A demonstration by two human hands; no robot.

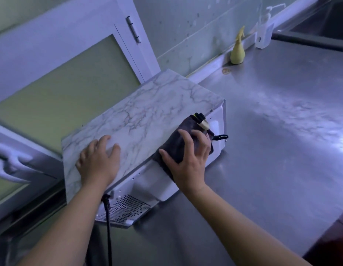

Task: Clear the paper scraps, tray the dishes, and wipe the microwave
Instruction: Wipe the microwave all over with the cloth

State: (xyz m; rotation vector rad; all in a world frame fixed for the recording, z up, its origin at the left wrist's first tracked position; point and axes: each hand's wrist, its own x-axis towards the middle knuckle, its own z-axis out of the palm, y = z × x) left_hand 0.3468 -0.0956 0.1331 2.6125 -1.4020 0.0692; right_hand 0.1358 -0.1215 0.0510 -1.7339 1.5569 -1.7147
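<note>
The microwave (147,114) has a marble-patterned top and a white back panel with vent holes facing me. It stands on a steel counter (281,131). My left hand (98,160) lies flat on the near left part of the top, fingers spread, holding nothing. My right hand (187,160) presses a dark grey cloth (178,143) against the microwave's near right edge, where top meets back panel. The cloth has a small tag and black loop at its far end. No paper scraps or dishes are in view.
A black power cord (108,227) hangs from the microwave's back. A yellow spray bottle (237,52) and a clear pump dispenser (264,33) stand by the wall at the counter's far edge. A white cabinet door (67,60) is behind the microwave.
</note>
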